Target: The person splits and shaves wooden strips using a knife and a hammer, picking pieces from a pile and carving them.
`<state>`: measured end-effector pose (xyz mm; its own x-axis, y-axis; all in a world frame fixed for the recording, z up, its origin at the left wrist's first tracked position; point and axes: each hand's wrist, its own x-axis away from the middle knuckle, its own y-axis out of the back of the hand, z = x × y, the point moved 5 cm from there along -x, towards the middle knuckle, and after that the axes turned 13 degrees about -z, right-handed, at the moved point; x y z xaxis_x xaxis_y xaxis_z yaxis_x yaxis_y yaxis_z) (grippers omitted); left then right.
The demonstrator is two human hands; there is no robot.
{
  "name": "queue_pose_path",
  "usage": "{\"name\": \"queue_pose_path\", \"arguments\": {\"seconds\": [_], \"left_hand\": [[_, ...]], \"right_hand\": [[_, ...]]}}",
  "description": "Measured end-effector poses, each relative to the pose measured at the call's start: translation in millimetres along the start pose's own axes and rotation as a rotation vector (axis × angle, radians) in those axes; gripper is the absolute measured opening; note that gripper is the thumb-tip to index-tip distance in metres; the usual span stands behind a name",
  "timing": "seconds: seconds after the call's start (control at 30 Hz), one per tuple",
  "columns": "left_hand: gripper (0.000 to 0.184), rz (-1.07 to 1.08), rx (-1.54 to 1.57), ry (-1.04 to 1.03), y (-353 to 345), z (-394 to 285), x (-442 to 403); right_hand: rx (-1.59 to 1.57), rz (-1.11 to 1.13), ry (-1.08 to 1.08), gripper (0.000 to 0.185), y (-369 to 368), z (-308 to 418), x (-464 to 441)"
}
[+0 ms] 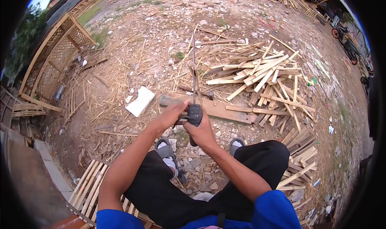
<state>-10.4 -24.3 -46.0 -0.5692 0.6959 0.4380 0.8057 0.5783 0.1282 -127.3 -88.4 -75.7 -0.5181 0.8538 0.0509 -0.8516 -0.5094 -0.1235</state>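
A long thin blade (194,56) points away from me, with a black wrapped handle (194,115) at its near end. My right hand (201,131) is wrapped round the handle from the right. On the left side of the handle, my left hand (173,113) has its fingers bent against it near the base of the blade; part of its grip is hidden. Beneath and beyond the hands lies a weathered wooden plank (225,110) on the ground. A dark piece, perhaps a hammer head (211,95), rests by the plank.
Split wood strips (261,70) are heaped at the right, with another pile (301,164) nearer. A white piece (140,101) lies left of the plank. A slatted bamboo rack (89,184) stands at lower left, a lattice frame (56,60) at upper left. Motorcycles (346,42) stand far right.
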Motion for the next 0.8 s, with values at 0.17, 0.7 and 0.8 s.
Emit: {"name": "queue_pose_path", "arguments": {"seconds": [0.17,0.7,0.8], "left_hand": [[0.041,-0.374,-0.208,-0.529,39,-20,10],[0.015,-0.458,-0.324,-1.065,39,-85,6],[0.015,-0.471,-0.367,-1.030,33,-84,6]], "right_hand": [[0.080,0.045,-0.050,0.043,4,5,2],[0.234,0.291,-0.038,0.040,46,14,-6],[0.316,0.205,0.000,0.039,44,20,-3]]}}
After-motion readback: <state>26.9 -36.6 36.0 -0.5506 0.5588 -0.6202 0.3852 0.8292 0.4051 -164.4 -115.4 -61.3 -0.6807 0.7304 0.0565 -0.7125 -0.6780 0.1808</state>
